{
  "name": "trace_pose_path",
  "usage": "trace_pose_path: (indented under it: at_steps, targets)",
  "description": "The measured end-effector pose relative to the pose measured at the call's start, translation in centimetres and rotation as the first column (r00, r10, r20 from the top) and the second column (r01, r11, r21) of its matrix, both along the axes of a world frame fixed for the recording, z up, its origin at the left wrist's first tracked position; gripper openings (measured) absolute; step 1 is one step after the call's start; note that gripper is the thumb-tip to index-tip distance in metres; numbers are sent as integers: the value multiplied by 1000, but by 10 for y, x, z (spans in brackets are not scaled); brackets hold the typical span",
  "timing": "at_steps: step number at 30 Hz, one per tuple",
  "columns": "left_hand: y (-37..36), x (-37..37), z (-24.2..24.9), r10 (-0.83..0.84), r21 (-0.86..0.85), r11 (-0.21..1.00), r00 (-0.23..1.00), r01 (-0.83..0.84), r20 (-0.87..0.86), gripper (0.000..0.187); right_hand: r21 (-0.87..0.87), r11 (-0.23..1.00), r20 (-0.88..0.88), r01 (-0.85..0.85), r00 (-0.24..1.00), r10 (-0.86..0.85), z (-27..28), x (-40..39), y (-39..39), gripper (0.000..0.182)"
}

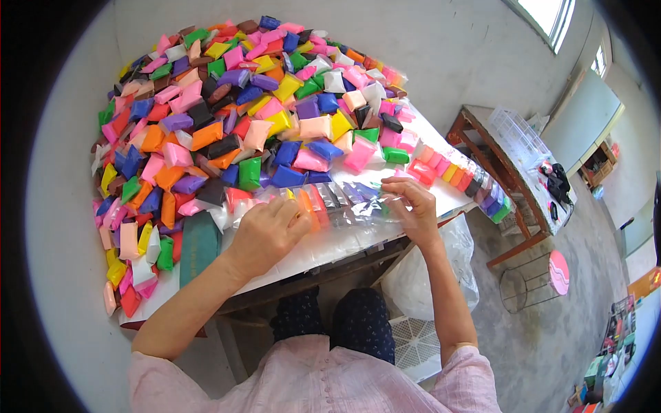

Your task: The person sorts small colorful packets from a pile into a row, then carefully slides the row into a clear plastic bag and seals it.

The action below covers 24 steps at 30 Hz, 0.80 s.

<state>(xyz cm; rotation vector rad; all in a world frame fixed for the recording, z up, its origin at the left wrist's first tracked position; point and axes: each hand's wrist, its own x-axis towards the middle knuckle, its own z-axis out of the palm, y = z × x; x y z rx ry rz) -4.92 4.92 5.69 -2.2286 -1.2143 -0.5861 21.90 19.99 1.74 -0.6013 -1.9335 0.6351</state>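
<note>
A clear plastic bag with a row of coloured packets inside lies across the near edge of the white table. My left hand is closed on the bag's left part, beside yellow and orange packets. At the bag's right end, my right hand pinches the clear plastic between thumb and fingers. Just beyond both hands rises a large heap of small wrapped packets in many colours. A filled bag with rows of coloured packets rests to the right of my right hand.
A dark green box lies left of my left hand. Below the table's right edge hangs a translucent plastic bag. Farther right stand a wooden table with a white wire basket and a round pink-topped stool.
</note>
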Motion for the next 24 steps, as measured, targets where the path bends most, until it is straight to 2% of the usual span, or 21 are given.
trace_pose_path:
  at_steps: [2, 5, 8, 11, 14, 17, 20, 24]
  targets:
    - [0, 1, -1, 1, 26, 1000, 998, 1, -62, 26, 8, 1000, -40, 24, 999, -23, 1, -3, -4, 21]
    - [-1, 4, -3, 15, 55, 998, 993, -8, -120, 28, 146, 987, 22, 68, 997, -72, 0, 0, -3, 23]
    - [0, 5, -5, 21, 90, 996, 987, -7, -161, 28, 248, 964, -80, 95, 994, -78, -3, -5, -4, 24]
    - [0, 5, -9, 37, 109, 994, 979, -15, -202, 29, 452, 863, -62, 224, 974, -220, 3, -6, -8, 26]
    - [3, 3, -10, 48, 137, 990, 973, -16, -227, 25, 433, 868, -101, 243, 970, -221, -3, -7, -5, 26]
    - [5, 3, -9, 34, 144, 990, 974, -1, -225, 23, 432, 882, -99, 190, 982, -162, -6, -5, -3, 26]
    - [4, 1, -8, 12, 108, 994, 973, 13, -229, 25, 341, 924, -66, 172, 985, -159, -5, -3, -5, 22]
    - [4, -2, -10, -19, 92, 995, 973, 41, -228, 21, 364, 920, -79, 147, 989, -127, -5, -3, -1, 19]
